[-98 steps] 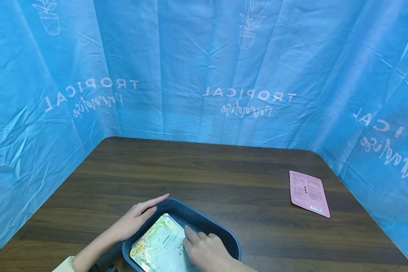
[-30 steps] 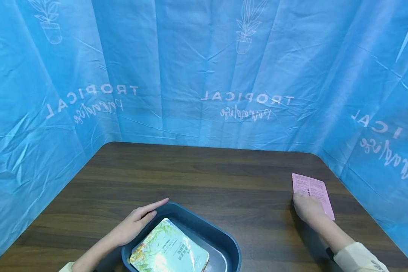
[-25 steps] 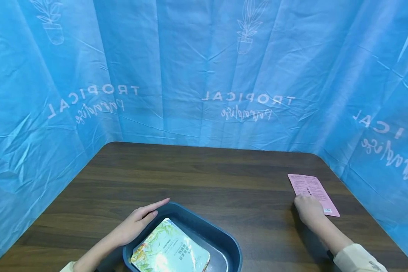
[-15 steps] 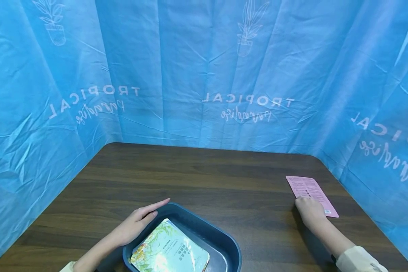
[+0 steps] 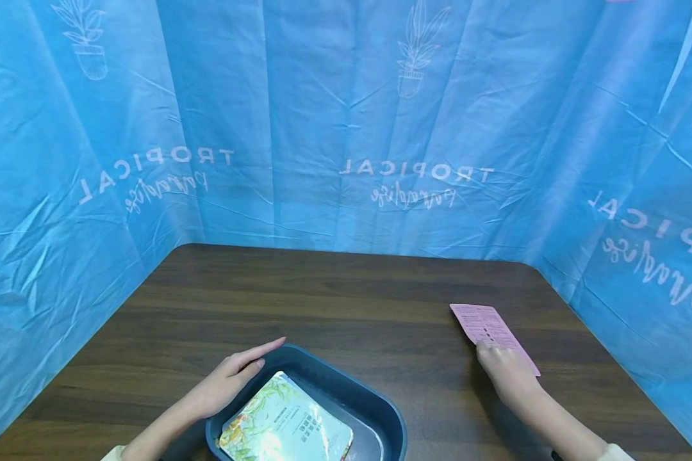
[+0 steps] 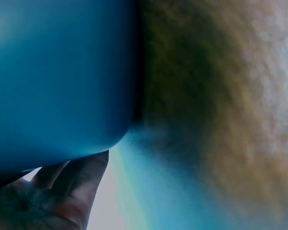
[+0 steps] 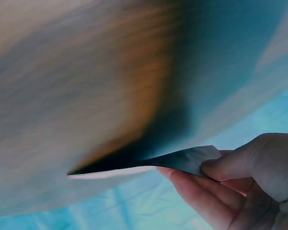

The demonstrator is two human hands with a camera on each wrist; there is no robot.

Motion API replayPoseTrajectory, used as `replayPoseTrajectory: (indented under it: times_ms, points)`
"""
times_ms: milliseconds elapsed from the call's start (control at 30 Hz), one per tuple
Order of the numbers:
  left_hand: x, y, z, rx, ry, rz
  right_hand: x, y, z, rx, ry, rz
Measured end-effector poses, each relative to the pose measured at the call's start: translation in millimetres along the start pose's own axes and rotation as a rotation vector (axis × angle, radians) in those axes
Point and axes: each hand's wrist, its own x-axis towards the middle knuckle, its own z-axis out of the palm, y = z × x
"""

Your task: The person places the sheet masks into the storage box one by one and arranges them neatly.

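In the head view, my right hand (image 5: 507, 372) pinches the near edge of a flat pink printed packet (image 5: 484, 325) that looks like a sheet-mask sachet. The right wrist view shows the thumb (image 7: 230, 165) on one face of the packet (image 7: 182, 160) and fingers on the other. My left hand (image 5: 223, 384) rests with straight fingers against the left corner of a dark blue tray (image 5: 346, 378). In the left wrist view, its fingers (image 6: 84, 177) touch the tray's outer wall (image 6: 62, 86). A pale green packet (image 5: 288, 419) with a leafy print lies inside the tray.
The dark wood table (image 5: 323, 288) carries the tray near its front edge, and the frame cuts off the tray's near end. Blue printed curtains (image 5: 323, 128) enclose the back and both sides of the table.
The right hand has gone from the green packet in the tray to the pink packet, gripped it, and moved it leftward. The left hand stays at the tray's corner.
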Motion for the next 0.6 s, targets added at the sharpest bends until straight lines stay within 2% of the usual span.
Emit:
replayPoseTrajectory:
  times_ms: [167, 400, 600]
  points:
    - [-0.7, -0.3, 0.6, 0.004, 0.000, 0.009, 11.4, -21.0, -24.3, 0.053, -0.010, 0.021]
    - [-1.8, 3.1, 0.7, 0.012, 0.000, 0.024, 25.7, -39.0, -59.4, 0.072, -0.125, 0.063]
    - [-0.6, 2.1, 1.0, 0.011, 0.003, 0.007, 31.5, -45.7, -74.4, 0.111, -0.062, 0.076]
